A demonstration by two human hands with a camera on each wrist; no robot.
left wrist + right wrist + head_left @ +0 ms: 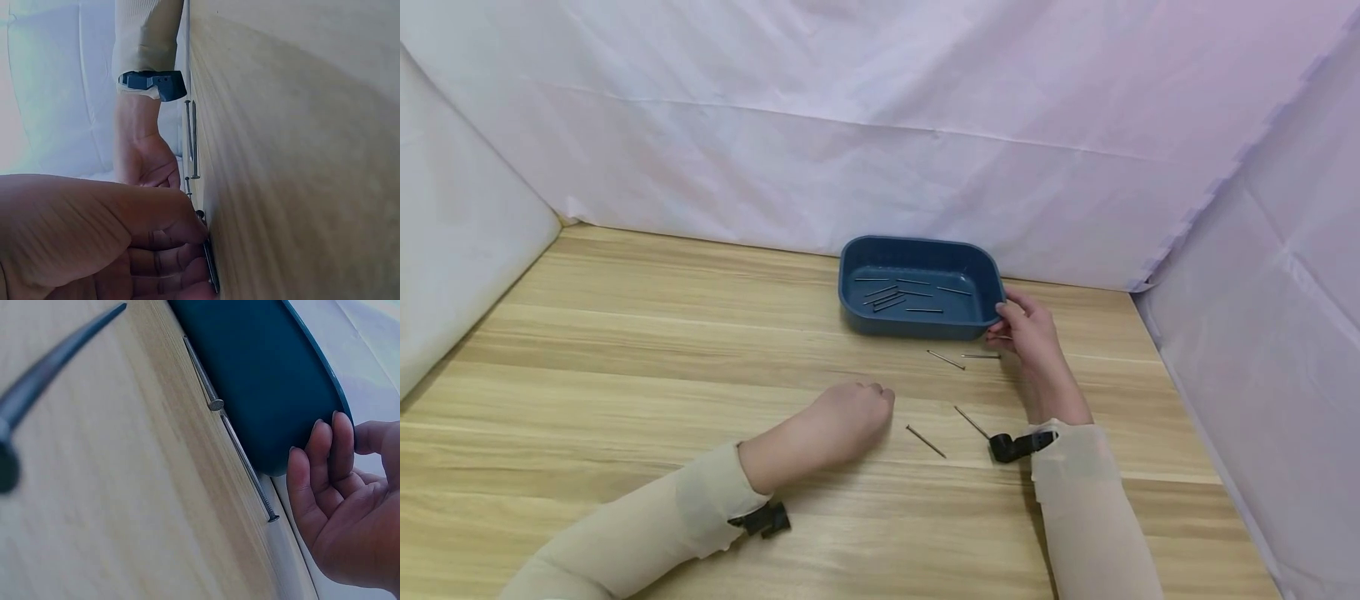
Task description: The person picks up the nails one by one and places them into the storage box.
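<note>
left hand [850, 412] down on the wooden counter [625, 350], grip curled over, pinching a nail [209, 265] flat against the wood in the left wrist view. right hand [1026, 329] up at the near right corner of the blue tray [992, 275], fingers [322, 453] fairly straight and touching the tray wall, thumb on the rim, not wrapped round anything. four loose nails between the hands: two just in front of the tray [945, 359] [981, 357], nearest the right hand, lying roughly along the tray's front edge; two closer in [926, 441] [972, 422], slanted, long axes running up-left to down-right, just right of the left hand and a bit nearer it. more nails already in the tray [895, 296].
</note>
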